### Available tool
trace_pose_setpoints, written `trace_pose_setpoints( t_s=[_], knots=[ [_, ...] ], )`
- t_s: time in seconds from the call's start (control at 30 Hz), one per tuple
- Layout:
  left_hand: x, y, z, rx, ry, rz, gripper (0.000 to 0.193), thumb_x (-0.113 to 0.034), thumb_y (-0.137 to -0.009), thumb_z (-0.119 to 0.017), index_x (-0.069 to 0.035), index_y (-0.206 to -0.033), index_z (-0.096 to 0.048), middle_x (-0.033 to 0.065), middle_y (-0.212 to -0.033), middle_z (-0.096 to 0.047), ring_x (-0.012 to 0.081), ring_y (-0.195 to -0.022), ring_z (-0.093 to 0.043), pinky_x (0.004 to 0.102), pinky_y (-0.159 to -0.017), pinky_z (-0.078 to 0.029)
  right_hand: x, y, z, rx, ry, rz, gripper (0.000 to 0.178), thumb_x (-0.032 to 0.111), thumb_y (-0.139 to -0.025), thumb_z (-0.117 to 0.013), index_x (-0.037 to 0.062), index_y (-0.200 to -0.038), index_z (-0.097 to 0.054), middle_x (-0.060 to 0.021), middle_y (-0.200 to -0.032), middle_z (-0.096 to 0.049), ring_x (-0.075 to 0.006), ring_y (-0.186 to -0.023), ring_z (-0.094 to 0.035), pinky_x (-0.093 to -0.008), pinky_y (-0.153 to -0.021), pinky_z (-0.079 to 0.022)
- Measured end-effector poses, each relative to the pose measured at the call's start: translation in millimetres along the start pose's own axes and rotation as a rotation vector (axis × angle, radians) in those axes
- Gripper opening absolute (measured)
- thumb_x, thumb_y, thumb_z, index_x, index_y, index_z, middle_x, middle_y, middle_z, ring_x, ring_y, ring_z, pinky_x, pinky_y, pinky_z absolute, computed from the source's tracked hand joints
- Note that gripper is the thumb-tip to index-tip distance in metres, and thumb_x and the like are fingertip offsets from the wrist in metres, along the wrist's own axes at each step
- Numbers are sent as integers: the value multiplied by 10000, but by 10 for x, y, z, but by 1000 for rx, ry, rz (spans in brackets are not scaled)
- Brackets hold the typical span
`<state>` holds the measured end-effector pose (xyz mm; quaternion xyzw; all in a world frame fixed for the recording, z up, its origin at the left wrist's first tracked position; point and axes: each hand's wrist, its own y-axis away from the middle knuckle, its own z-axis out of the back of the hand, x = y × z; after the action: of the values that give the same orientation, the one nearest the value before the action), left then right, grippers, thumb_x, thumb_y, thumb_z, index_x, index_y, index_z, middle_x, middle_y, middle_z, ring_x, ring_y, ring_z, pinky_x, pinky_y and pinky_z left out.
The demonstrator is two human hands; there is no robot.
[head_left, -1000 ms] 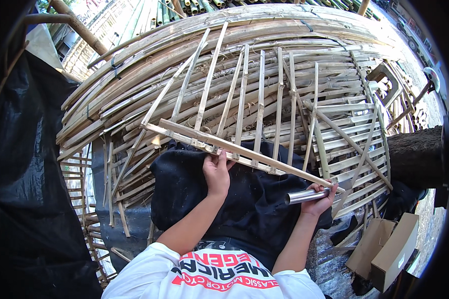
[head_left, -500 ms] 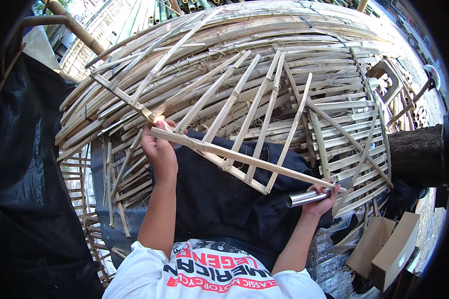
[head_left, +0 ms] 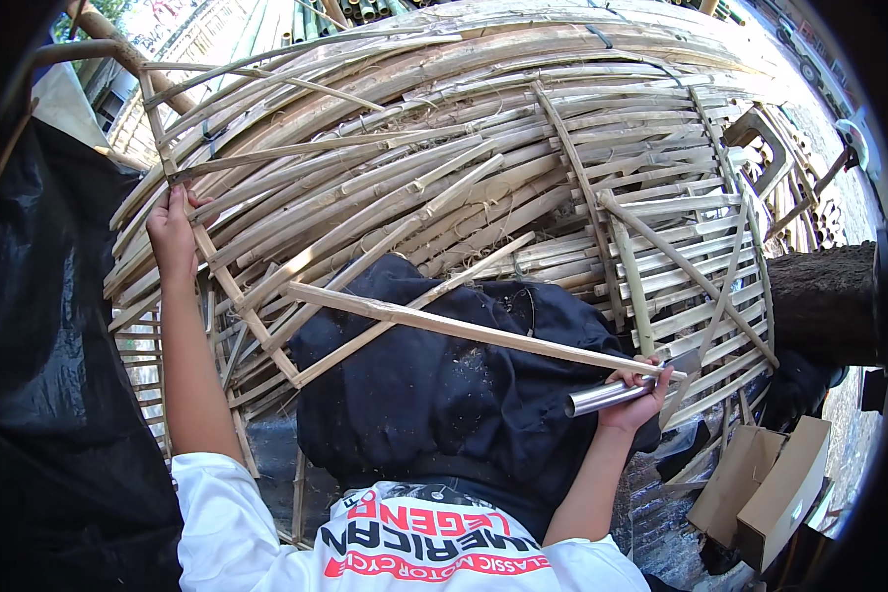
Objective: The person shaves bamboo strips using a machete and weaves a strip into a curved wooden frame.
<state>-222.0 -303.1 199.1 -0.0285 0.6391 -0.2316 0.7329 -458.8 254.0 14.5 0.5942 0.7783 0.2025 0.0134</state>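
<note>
My left hand (head_left: 175, 237), far out to the left, is closed on the rail of a bamboo frame (head_left: 229, 281), a narrow rail with several slats fanning out to the right. The frame's lower corner hangs over the dark cloth across my lap. On the right, my right hand (head_left: 633, 397) grips a knife by its shiny metal tube handle (head_left: 600, 397); the grey blade (head_left: 688, 369) shows past my fingers. The same hand pinches the end of a long bamboo strip (head_left: 483, 337). That strip slants up to the left, crossing in front of one slat; whether they touch I cannot tell.
A large heap of bamboo slats and slatted panels (head_left: 523, 197) fills the space ahead. Dark cloth (head_left: 444, 405) covers my lap. A thick dark log (head_left: 821, 304) juts in at right, above an open cardboard box (head_left: 781, 493). Black sheeting (head_left: 59, 326) hangs at left.
My left hand has moved left and away from the strip's left end, taking the bamboo frame with it, and the frame now stands steeper. My right hand, knife and strip have barely moved.
</note>
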Motion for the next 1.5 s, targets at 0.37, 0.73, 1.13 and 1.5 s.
trace_pose_setpoints(
  t_s=[0.37, 0.73, 1.13, 1.5],
  knots=[
    [286, -735, 568, -49, -70, 35, 234, -216, -1000, -477, -39, -1026, -628, -4, -746, -540, 154, -695, -656, 301, -560, -576, -53, -14, -7, -52, 228, 43, 299, 418, -969, -516, 122, -965, -554, 10, -737, -495, -62, -499, -441, -217, -455, -392],
    [-1578, -1385, -33, 120, -324, -335, 261, -268, -985, -515, -55, -870, -614, 29, -696, -632, 107, -593, -651, 241, -530, -551, -73, -8, -29, -18, 201, 29, 294, 378, -956, -555, 85, -935, -576, 5, -690, -467, -56, -510, -435, -203, -481, -402],
    [-3159, -1175, -1426, 45, -500, -559, 322, -178, -968, -480, 72, -1156, -556, 118, -869, -608, 176, -656, -618, 298, -515, -577, 5, -45, 48, -20, 126, 4, 278, 387, -976, -509, 112, -961, -554, -17, -729, -514, -97, -480, -464, -250, -449, -423],
    [-3641, -1891, -1800, 44, -319, -614, 365, -230, -961, -493, 66, -1172, -530, 158, -919, -605, 264, -776, -659, 347, -615, -597, 50, -71, 29, -56, 157, 60, 272, 362, -971, -530, 92, -956, -559, -20, -724, -492, -75, -496, -450, -218, -451, -398]
  ],
)
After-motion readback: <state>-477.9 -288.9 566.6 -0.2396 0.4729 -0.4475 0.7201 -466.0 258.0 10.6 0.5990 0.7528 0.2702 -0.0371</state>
